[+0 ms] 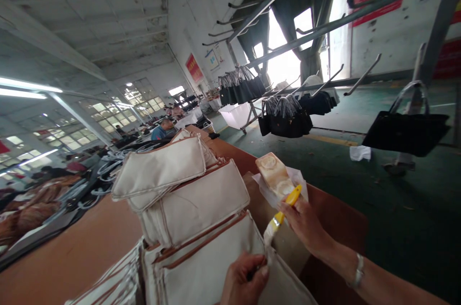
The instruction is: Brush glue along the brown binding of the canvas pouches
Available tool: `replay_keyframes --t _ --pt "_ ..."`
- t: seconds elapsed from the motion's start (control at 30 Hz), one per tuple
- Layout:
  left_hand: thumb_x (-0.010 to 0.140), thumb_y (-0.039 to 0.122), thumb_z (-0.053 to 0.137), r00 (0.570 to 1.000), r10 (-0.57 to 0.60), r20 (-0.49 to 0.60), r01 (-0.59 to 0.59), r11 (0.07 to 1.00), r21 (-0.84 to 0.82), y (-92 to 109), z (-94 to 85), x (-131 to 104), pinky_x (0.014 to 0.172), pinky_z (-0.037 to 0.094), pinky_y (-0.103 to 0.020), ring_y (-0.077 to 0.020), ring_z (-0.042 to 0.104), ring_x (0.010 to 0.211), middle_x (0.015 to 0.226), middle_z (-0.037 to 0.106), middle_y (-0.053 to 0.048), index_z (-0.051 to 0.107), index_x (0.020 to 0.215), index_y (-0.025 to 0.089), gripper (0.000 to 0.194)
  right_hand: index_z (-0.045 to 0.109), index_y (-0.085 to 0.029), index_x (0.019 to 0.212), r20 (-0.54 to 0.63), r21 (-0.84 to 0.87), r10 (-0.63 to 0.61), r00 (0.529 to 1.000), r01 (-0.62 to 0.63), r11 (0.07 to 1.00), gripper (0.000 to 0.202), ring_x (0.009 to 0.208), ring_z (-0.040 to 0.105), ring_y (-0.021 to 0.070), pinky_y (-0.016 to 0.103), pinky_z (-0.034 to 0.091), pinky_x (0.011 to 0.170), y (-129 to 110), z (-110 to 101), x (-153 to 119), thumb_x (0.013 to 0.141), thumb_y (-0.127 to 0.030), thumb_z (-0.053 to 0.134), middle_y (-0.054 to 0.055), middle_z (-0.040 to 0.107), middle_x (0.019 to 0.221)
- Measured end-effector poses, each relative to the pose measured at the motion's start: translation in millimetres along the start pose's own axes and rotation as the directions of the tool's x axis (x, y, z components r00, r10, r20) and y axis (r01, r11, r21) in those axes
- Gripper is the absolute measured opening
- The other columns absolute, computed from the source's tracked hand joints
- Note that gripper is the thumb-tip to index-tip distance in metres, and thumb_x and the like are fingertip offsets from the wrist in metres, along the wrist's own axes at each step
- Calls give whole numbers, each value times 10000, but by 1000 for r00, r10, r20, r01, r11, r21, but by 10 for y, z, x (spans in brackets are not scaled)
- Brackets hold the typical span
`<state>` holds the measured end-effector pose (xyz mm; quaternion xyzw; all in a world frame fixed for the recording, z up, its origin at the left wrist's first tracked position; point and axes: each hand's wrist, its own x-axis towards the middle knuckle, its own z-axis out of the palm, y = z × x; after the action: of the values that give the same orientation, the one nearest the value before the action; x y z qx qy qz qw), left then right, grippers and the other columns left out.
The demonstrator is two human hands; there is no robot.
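Note:
My right hand [304,223] is closed round the yellow handle of a paintbrush [279,218]. Its pale bristles point down at the edge of a cream fabric bag piece [212,259] with brown trim. Just below the bristle tip, my left hand [247,276] pinches with thumb and fingers at that piece's edge; what exactly lies between the fingertips is hard to see. Beyond the brush, a shallow tray [272,170] smeared with whitish paste lies on a white sheet [301,177]. More cream bag pieces [205,204] are stacked behind and to the left.
A brown work table [82,233] runs under the stacks, its right edge above a green floor [360,189]. Black handbags [286,120] hang from a metal rack [288,48] on the right. A person [162,129] sits farther back, past dark straps [97,175] on the left.

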<state>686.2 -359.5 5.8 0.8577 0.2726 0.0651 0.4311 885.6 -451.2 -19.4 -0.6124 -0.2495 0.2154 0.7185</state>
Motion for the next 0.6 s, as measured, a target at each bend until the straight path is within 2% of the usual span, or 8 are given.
replay_keyframes --t 0.1,0.23,0.3,0.37,0.47,0.53,0.6 --pt "771 656 522 998 -5 -63 7 999 38 -28 53 -43 631 393 -235 -137 469 654 694 505 -6 714 709 178 518 488 -214 644 14 32 47 999 -48 998 329 474 391 139 262 320 443 -5 2 23 804 -471 617 -32 436 507" --pt "743 665 561 983 -73 -168 82 996 44 -103 94 -100 512 309 -215 -104 366 552 610 430 32 628 689 182 490 520 -202 705 164 104 144 976 -163 981 276 400 307 104 232 242 382 -59 57 -80 801 -443 615 -66 383 468" --pt "749 635 581 973 -99 -209 111 993 48 -125 102 -127 486 277 -214 -99 334 528 565 400 49 571 659 190 454 509 -202 726 195 137 171 966 -199 970 265 366 233 88 226 192 361 -107 48 -110 818 -439 586 -92 324 439" --pt "753 597 604 967 -85 -238 103 993 64 -120 104 -150 479 269 -217 -100 344 525 554 401 50 548 636 192 425 481 -208 722 160 165 165 973 -191 968 279 364 201 84 229 174 361 -142 19 -92 843 -450 547 -104 282 433" --pt "762 503 628 964 -49 -261 81 990 114 -61 115 -192 493 288 -220 -109 397 551 590 458 33 556 619 186 355 477 -200 699 91 165 117 989 -130 978 301 416 285 89 231 232 394 -148 27 -74 809 -436 629 -80 351 474" --pt "758 440 636 962 -63 -266 105 983 147 4 125 -251 509 301 -218 -117 439 582 636 509 15 571 622 185 297 502 -188 692 133 155 108 985 -128 980 312 457 340 93 231 265 417 -144 89 -141 745 -398 727 -59 414 509" --pt "758 427 637 944 -125 -304 181 970 163 72 109 -360 524 318 -215 -134 490 624 674 558 -1 597 636 192 268 534 -188 712 231 195 162 959 -209 958 310 441 323 88 234 238 404 -164 152 -267 742 -413 745 -60 402 499"
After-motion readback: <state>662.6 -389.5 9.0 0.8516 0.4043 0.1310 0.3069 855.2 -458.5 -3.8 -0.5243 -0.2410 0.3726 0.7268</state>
